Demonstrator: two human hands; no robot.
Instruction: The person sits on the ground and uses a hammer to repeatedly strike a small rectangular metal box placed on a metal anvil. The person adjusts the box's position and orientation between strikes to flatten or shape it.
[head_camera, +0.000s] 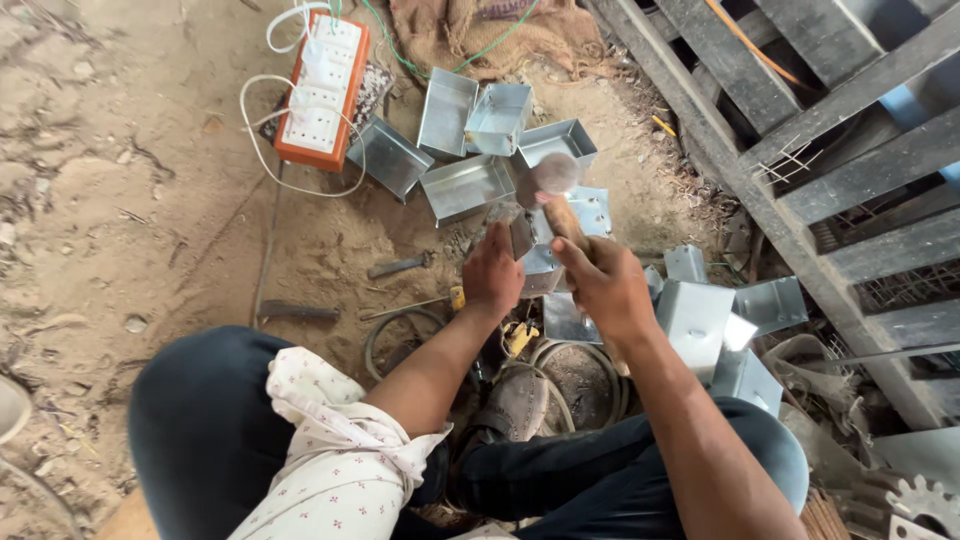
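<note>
I sit on sandy ground with knees spread. My right hand (605, 285) grips the wooden handle of a hammer (556, 180), its round metal head raised and blurred above the work. My left hand (492, 272) holds a bent sheet-metal box piece (524, 236) steady on the ground just under the hammer head. Finished open metal boxes (470, 187) lie in a cluster just beyond my hands.
An orange and white socket board (322, 90) with white cable lies at the back left. A spanner (400, 266) and a metal rod (297, 311) rest on the sand. More metal boxes (697, 320) sit at right beside a dark steel frame (780, 190). Burlap (480, 30) lies behind.
</note>
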